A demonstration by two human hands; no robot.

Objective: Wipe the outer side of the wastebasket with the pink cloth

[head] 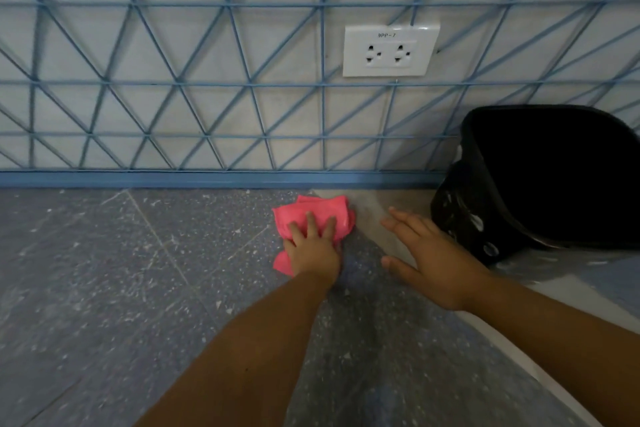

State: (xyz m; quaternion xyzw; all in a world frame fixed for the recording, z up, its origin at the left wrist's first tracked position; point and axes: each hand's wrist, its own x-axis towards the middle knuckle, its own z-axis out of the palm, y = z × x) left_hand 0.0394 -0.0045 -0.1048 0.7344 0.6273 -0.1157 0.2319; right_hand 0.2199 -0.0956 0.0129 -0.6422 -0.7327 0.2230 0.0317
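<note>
Left hand (313,250) is down flat on the pink cloth (311,215), fingers spread straight over it, pressing it to the speckled grey floor (104,270) rather than curling round it. The cloth is bunched and crumpled, its long axis running from the near-left corner by the wrist up and away to the right, the far end pointing at the blue skirting strip (207,179) and stopping just short of it. Right hand (433,253) sits just to the right of the cloth, apart from it, fingers straight and relaxed, palm down, gripping nothing; whether it touches the floor I cannot tell. Further right of the cloth, a black bin (540,180) tilts against the wall. Above the cloth and a little to the right, a white double socket (389,50) sits on the wall (138,45) patterned with blue lines.
</note>
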